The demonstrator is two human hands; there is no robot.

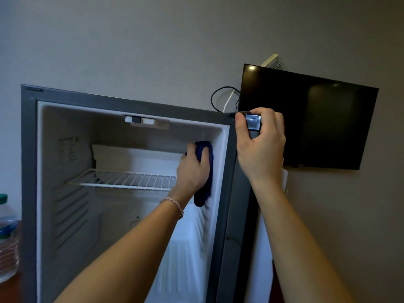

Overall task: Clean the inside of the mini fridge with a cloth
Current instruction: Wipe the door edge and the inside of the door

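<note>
Wiping is the step we have in hand. From the head view we see the fridge (28, 171) standing open, its white cavity facing us, with a wire shelf (124, 179) across the middle. Our left hand (192, 171) is reached inside, and its grip is closed round the blue cloth (206, 169), pressing it against the inner right wall, just above the right end of the shelf. Part of the cloth hangs below the hand. Our right hand (260, 147) is outside the cavity, at the top right corner, and its grip is curled round the top edge of the door (253, 124), which we judge is being held open and steady. A dark TV (306, 123) hangs on the wall to the right, and a water bottle (7, 241) stands at the far left edge. Next, we judge, the cloth should travel down the ribbed right wall, then across the back, the shelf and the left wall, with firm pressure and the door held as it is.
</note>
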